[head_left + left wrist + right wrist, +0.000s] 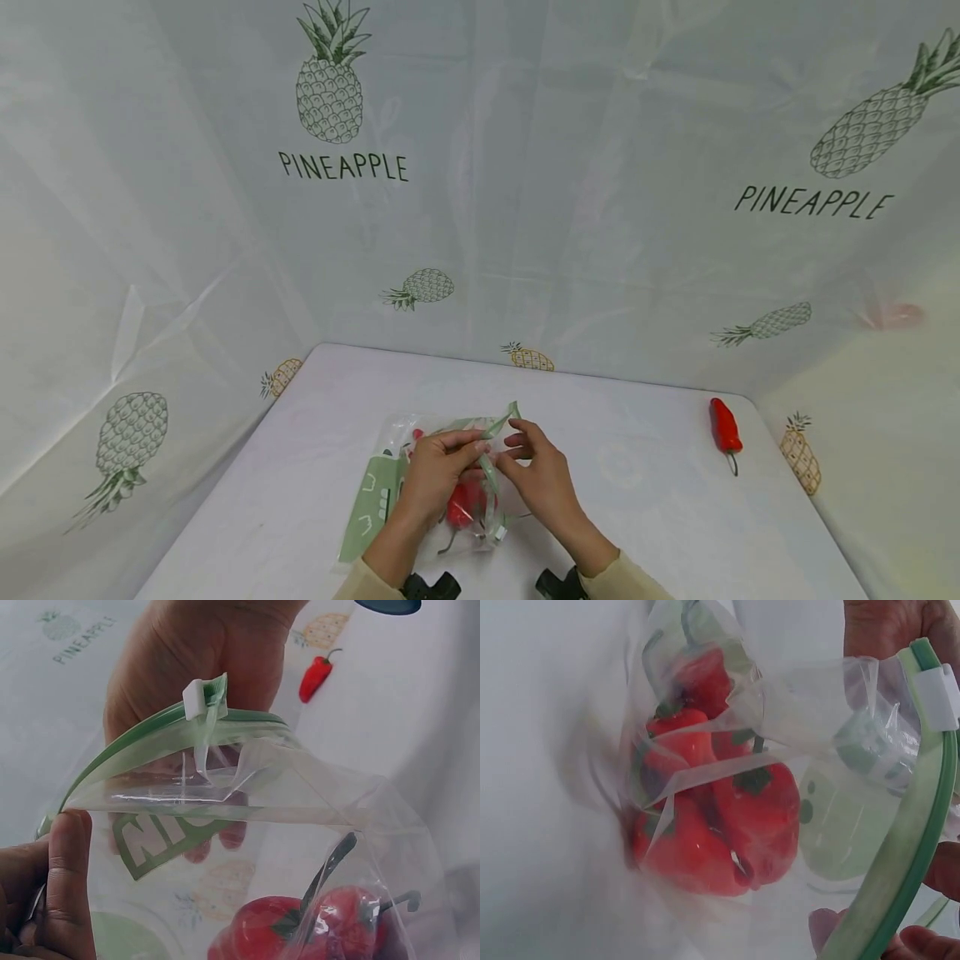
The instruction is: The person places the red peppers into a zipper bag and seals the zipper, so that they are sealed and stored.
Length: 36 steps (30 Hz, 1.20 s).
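A clear zip bag (165,796) with a green closure strip and a white slider (193,699) is held up between both hands. Inside it sit several red peppers (759,817) with dark green stems, bunched low in the bag. My left hand (435,475) pinches the green strip between thumb and fingers. On the strip's other side my right hand (546,483) grips the bag's edge with bent fingers. Seen from the left wrist, part of that right hand shows through the clear plastic. The left wrist view also shows a green label with white letters on the bag.
A single long red pepper (724,427) lies at the table's far right. Left of the bag, a green printed panel (371,504) lies on the white table (622,533). Pineapple-printed sheeting (540,208) hangs around the table. Black devices (431,586) sit at both wrists.
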Tool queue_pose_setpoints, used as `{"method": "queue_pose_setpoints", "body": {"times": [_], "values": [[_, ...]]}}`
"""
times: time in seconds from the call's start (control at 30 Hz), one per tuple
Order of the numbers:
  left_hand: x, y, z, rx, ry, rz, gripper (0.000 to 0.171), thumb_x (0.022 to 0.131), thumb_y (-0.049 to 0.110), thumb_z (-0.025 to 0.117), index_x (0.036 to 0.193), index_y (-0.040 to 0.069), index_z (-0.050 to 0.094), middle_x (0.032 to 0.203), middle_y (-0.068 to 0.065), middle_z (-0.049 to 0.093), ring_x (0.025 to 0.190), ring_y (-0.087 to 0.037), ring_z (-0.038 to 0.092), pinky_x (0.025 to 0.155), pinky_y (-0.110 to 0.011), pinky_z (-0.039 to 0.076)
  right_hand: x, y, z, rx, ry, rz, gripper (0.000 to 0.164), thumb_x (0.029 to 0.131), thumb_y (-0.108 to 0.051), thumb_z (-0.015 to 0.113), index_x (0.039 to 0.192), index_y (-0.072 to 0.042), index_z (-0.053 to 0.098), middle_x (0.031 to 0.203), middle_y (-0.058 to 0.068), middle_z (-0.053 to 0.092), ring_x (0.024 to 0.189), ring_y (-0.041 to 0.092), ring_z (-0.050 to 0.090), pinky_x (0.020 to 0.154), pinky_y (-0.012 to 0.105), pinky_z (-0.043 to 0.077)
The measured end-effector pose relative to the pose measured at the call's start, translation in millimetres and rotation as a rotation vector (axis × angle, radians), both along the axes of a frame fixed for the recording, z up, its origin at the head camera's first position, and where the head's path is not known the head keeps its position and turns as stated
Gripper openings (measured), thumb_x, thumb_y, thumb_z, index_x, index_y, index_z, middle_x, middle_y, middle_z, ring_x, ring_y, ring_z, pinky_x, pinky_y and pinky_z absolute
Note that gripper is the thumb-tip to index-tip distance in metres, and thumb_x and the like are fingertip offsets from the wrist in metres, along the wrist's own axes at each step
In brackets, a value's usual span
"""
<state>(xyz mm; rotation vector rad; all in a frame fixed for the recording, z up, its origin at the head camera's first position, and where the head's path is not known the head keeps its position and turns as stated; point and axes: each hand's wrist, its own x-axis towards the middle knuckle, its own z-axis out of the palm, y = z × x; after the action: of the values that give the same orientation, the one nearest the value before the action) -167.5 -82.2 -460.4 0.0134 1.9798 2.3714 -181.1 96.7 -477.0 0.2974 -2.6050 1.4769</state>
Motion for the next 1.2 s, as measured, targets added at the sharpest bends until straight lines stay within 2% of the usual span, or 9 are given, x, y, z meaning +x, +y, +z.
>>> {"method": "queue_pose_setpoints", "body": {"times": [0.2,0.4,0.63,0.9,1.2], "values": [[0.4,0,-0.6,-0.01,0.003,-0.001,0.03,0.099,0.007,0.074,0.124,-0.009,0.072,0.104,-0.014,0.077,0.078,-0.01,0.073,0.072,-0.024,0.066,-1.0,3,1.2,-0.002,0.034,-0.001,0.053,0.095,-0.02,0.08,0.143,-0.009,0.059,0.119,0.012,0.074,0.105,0.024,0.074,0.076,0.031,0.062],[2.0,0,-0.4,-0.017,0.002,0.005,0.03,0.099,0.008,0.074,0.124,-0.009,0.073,0.102,-0.01,0.076,0.077,-0.01,0.071,0.071,-0.025,0.066,-2.0,8,4.4,-0.006,0.057,-0.024,0.052,0.095,-0.022,0.081,0.142,-0.012,0.061,0.118,0.007,0.075,0.104,0.021,0.074,0.085,0.043,0.064],[2.0,1,-1.3,-0.022,-0.004,0.01,0.03,0.099,0.008,0.074,0.124,-0.008,0.073,0.102,-0.012,0.077,0.076,-0.01,0.071,0.071,-0.025,0.066,-4.8,18,13.0,-0.019,0.09,-0.063,0.053,0.093,-0.02,0.083,0.141,-0.013,0.062,0.116,0.005,0.075,0.102,0.019,0.075,0.078,0.028,0.06],[1.1,1,-3.3,-0.017,-0.011,0.002,0.029,0.1,0.006,0.072,0.125,-0.008,0.072,0.105,-0.013,0.078,0.078,-0.011,0.073,0.072,-0.028,0.067,-11.6,35,21.0,-0.023,0.097,-0.113,0.053,0.094,-0.019,0.082,0.142,-0.014,0.061,0.117,0.006,0.075,0.102,0.02,0.074,0.079,0.028,0.06],[0.7,1,-2.9,-0.011,-0.021,-0.001,0.029,0.099,0.006,0.073,0.125,-0.008,0.073,0.107,-0.017,0.077,0.076,-0.011,0.073,0.071,-0.027,0.067,-20.8,63,29.4,-0.009,0.112,-0.165,0.052,0.097,-0.022,0.08,0.143,-0.012,0.06,0.12,0.008,0.073,0.104,0.024,0.073,0.077,0.021,0.06]]}}
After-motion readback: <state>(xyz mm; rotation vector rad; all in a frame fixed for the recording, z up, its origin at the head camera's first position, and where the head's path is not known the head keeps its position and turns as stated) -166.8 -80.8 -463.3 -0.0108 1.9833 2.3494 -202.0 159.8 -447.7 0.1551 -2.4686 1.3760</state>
